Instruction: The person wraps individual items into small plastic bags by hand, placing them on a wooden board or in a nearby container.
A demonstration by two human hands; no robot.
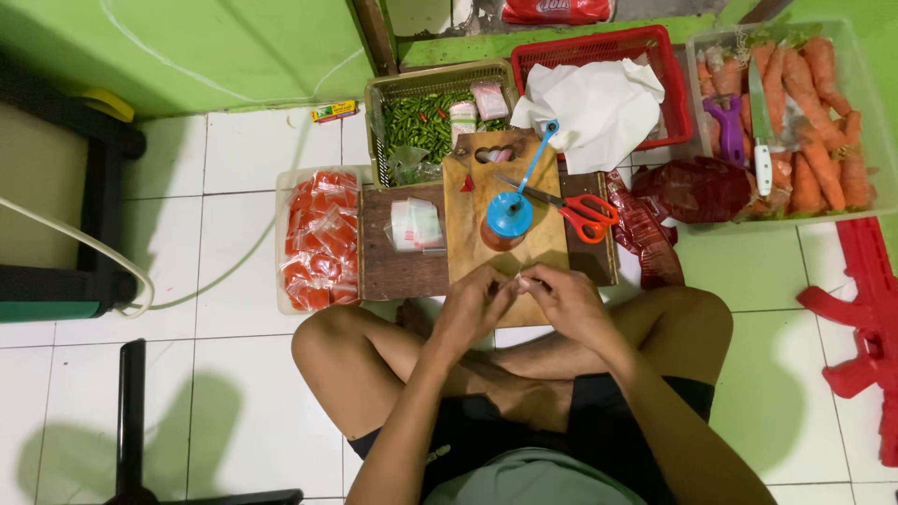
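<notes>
Two hands meet right over the near edge of the light wooden cutting board (505,224), w/ crossed bare legs below them. My left hand (472,309) is curled, fingers pinched in toward the right one. My right hand (566,304) is likewise closed, fingertips nipping a tiny clear plastic bag (517,277) btwn both hands; too small to tell what's in it, tbh.

Just past the fingertips, on the board, sits a small round tub w/ a blue lid (509,217) and a blue spoon (538,154) leaning out of it. Right of that tub lie orange-handled scissors (585,213). Left of the board, ahead of my left hand, a stack of small clear bags (416,224) rests on a dark wooden board (398,266). Further left is a clear tray of filled red sachets (320,238).

Farther out, beyond the board: a tan basket of green chillies (426,122), then a red basket (655,47) w/ white paper (594,108) in it. Far right of my right hand, a clear tub of carrots (814,122) w/ a knife (760,122) and purple peeler (730,126) on top.
</notes>
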